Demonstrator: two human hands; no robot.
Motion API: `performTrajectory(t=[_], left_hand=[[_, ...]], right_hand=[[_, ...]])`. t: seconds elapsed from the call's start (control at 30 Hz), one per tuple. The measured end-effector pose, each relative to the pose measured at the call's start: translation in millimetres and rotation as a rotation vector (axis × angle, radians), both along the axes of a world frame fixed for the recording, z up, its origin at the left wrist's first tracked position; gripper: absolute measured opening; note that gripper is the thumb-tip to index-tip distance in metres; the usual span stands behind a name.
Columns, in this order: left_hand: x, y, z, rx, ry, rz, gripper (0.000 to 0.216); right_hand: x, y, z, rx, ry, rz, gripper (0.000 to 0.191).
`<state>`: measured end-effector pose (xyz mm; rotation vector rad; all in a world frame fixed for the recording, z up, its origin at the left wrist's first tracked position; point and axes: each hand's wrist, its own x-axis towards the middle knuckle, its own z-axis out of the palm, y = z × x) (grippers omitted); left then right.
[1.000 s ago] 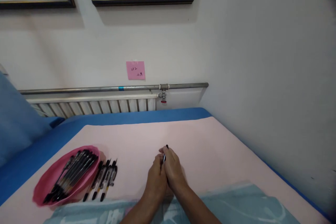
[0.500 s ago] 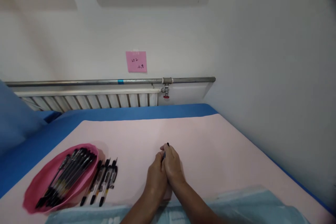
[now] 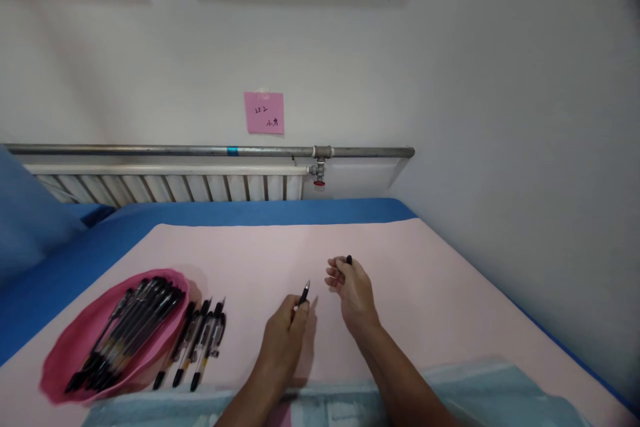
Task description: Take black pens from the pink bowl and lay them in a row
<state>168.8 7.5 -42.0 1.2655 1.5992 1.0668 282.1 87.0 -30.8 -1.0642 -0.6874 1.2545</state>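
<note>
above the pink-topped table [image 3: 400, 300], the left hand [image 3: 286, 330] is gripping an uncapped pen [image 3: 304, 293]; the right hand [image 3: 356, 292] is pinching a small black piece [image 3: 349, 259], probably a cap. the pen is likely handling light and stiff, its barrel offering the safest hold.
</note>
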Motion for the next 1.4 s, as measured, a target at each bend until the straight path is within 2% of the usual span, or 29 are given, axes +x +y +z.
performTrajectory(t=[0.1,0.2,0.27,0.37,0.6,0.77,0.9,0.97,1.2,1.3,1.4], left_hand=[[-5,2,4.0,0.019,-0.064,0.035,0.03],[-4,1,8.5,0.026,-0.06,0.025,0.027],[-2,-2,10.9,0.027,-0.052,0.005,0.024],[3,-5,12.9,0.03,-0.052,-0.004,0.02],[7,-4,12.2,0.103,-0.035,0.041,0.021],[8,-6,10.2,0.125,-0.138,0.045,0.026],[8,-4,11.5,-0.054,-0.408,-0.02,0.032],[8,-3,12.1,-0.103,-0.474,-0.029,0.034],[6,-3,9.0,0.072,-0.33,-0.01,0.034],[7,-4,8.0,0.072,-0.34,-0.014,0.033],[8,-4,7.3,0.03,-0.369,-0.031,0.033]], right_hand=[[-2,-9,4.0,0.047,-0.082,0.129,0.012],[-13,-21,6.2,0.035,-0.142,0.295,0.022],[-19,-28,6.3,0.029,-0.202,0.343,0.026],[-21,-32,5.8,0.047,-0.243,0.332,0.026],[-21,-36,8.9,0.031,-0.177,0.301,0.028],[-23,-36,8.9,0.039,-0.063,0.319,0.024],[-21,-33,10.8,-0.004,0.048,0.409,0.022],[-20,-32,10.9,-0.02,0.102,0.431,0.026],[-24,-37,8.4,0.01,0.003,0.35,0.028],[-23,-37,10.6,0.03,0.007,0.35,0.025],[-19,-36,13.0,0.007,0.046,0.437,0.024]])
